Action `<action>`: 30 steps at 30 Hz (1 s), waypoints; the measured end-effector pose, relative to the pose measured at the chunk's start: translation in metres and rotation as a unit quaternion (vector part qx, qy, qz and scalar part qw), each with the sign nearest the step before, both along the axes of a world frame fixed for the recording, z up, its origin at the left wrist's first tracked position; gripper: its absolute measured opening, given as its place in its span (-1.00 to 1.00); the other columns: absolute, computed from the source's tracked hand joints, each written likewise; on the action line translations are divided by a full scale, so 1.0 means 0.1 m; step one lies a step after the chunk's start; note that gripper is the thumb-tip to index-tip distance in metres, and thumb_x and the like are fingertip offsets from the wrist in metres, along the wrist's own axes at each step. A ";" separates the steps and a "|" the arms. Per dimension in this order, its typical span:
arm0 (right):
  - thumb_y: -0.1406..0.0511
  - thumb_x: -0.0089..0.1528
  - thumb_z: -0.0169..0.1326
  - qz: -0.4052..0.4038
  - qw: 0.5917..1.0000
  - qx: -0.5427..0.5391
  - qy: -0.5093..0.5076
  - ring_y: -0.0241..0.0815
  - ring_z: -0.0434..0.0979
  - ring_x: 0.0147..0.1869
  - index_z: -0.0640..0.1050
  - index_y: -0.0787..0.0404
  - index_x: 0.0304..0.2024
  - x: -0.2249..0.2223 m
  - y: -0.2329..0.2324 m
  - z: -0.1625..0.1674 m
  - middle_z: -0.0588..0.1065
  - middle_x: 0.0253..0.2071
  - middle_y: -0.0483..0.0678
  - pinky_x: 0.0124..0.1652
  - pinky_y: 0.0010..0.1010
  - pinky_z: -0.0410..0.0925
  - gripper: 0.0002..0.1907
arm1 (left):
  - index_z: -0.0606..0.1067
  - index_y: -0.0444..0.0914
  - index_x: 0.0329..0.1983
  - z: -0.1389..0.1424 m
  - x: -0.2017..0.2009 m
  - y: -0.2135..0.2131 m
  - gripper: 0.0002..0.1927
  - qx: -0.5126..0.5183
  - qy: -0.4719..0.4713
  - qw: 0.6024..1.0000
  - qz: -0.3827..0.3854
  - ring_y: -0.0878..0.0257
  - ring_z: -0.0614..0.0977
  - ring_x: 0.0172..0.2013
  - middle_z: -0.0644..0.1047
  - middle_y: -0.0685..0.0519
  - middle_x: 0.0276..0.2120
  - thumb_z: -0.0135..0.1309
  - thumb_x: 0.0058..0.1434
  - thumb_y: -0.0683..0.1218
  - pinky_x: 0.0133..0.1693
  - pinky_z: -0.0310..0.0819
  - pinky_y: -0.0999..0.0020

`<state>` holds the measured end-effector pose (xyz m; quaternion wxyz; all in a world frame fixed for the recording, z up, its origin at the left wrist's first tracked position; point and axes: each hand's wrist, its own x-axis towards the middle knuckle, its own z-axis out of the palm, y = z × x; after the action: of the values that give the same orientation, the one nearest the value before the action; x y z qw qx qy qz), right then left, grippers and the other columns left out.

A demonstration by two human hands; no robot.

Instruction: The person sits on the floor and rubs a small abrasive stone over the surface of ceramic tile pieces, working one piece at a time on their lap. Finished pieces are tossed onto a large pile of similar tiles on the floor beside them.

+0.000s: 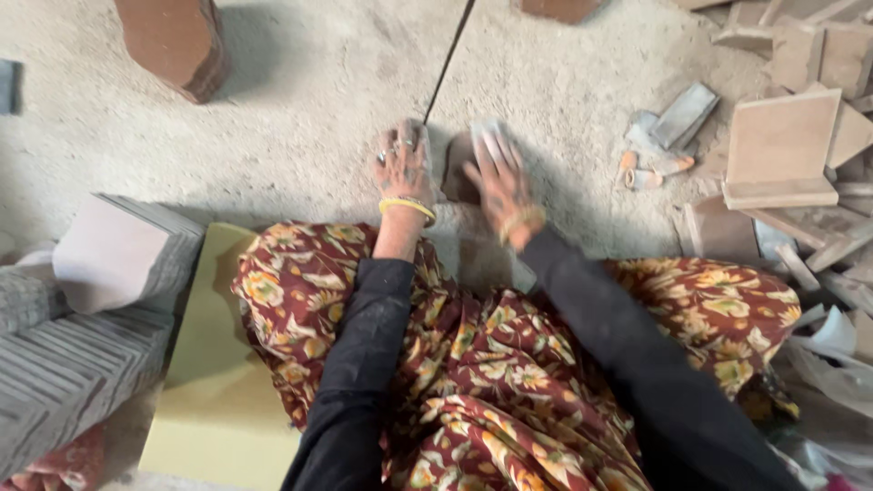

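My left hand (403, 164) lies palm down on the dusty ground, its fingers at the near end of a thin dark rod (450, 56) that runs away toward the top of the view. Whether the fingers grip the rod is unclear. My right hand (502, 182), blurred, presses a pale sanding pad (491, 135) under its fingertips. Between the two hands sits a small brown stone piece (456, 169). Yellow bangles circle both wrists, and black sleeves cover my arms above a floral cloth over my legs.
Tan stone slabs and offcuts (782, 145) pile up at the right, with small grey and orange pieces (668, 136) beside them. A reddish block (177, 41) stands at top left. Grey ridged slabs (82, 355) and a yellow-green foam mat (214, 382) lie at the left.
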<state>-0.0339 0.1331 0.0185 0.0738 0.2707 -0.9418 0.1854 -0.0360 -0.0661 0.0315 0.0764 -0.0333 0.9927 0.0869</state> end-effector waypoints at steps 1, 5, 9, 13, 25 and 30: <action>0.30 0.40 0.01 -0.021 1.000 -0.019 -0.001 0.28 0.17 0.55 0.28 0.45 0.43 0.09 -0.01 -0.01 0.24 0.45 0.36 0.41 0.01 0.09 -0.41 | 0.10 -0.03 0.50 0.03 -0.02 0.01 0.04 0.015 -0.059 0.998 0.005 -0.09 0.05 0.46 -0.03 0.01 0.51 0.31 -0.04 0.11 0.25 0.11 -0.18; 0.28 0.43 0.01 -0.072 0.997 0.025 0.007 0.27 0.16 0.57 0.29 0.40 0.40 0.20 -0.05 -0.06 0.17 0.47 0.30 0.46 0.00 0.11 -0.47 | 0.16 0.00 0.53 0.00 -0.03 0.05 0.01 0.007 -0.116 0.993 0.009 -0.15 0.03 0.48 0.00 -0.07 0.53 0.32 -0.01 0.10 0.28 0.09 -0.17; 0.37 0.44 -0.11 -0.084 0.996 -0.007 -0.015 0.32 0.11 0.58 0.24 0.45 0.47 0.18 -0.08 -0.01 0.13 0.51 0.41 0.46 -0.03 0.11 -0.44 | 0.25 0.02 0.50 -0.22 0.02 0.05 -0.15 -0.007 0.008 1.000 0.001 -0.19 0.07 0.47 0.04 -0.07 0.53 0.27 0.12 0.07 0.28 0.11 -0.23; 0.24 0.46 -0.07 -0.063 0.997 0.047 0.003 0.26 0.13 0.59 0.23 0.46 0.40 0.28 -0.09 0.03 0.19 0.47 0.37 0.50 0.01 0.05 -0.45 | 0.22 0.08 0.49 -0.36 -0.08 0.04 -0.12 -0.030 0.015 0.999 -0.019 -0.29 -0.05 0.51 -0.06 -0.07 0.58 0.19 0.04 0.11 0.26 0.01 -0.36; 0.55 0.24 -0.25 0.048 0.992 0.116 0.015 0.05 0.08 0.67 0.17 0.21 0.53 0.18 -0.17 0.22 0.17 0.58 0.13 0.48 -0.16 0.07 -0.24 | 0.12 -0.12 0.57 -0.16 -0.27 -0.12 -0.27 0.188 -0.038 0.977 0.093 -0.21 0.37 0.29 0.26 -0.28 0.36 0.04 0.35 -0.08 0.22 0.37 -0.15; 0.15 0.51 -0.17 0.009 0.989 0.078 -0.127 0.18 -0.03 0.62 0.12 0.32 0.51 -0.01 -0.28 0.28 0.05 0.52 0.26 0.51 -0.08 -0.08 -0.39 | 0.22 -0.25 0.50 0.23 -0.11 -0.40 -0.30 0.465 0.283 0.833 0.098 -0.07 0.50 0.25 0.39 -0.19 0.33 0.18 0.31 -0.25 0.19 0.56 0.13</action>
<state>-0.0352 0.1055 0.0462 -0.0691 0.2586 -0.9526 0.1447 -0.0473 -0.1062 0.0543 -0.2099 -0.0650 0.8049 0.5513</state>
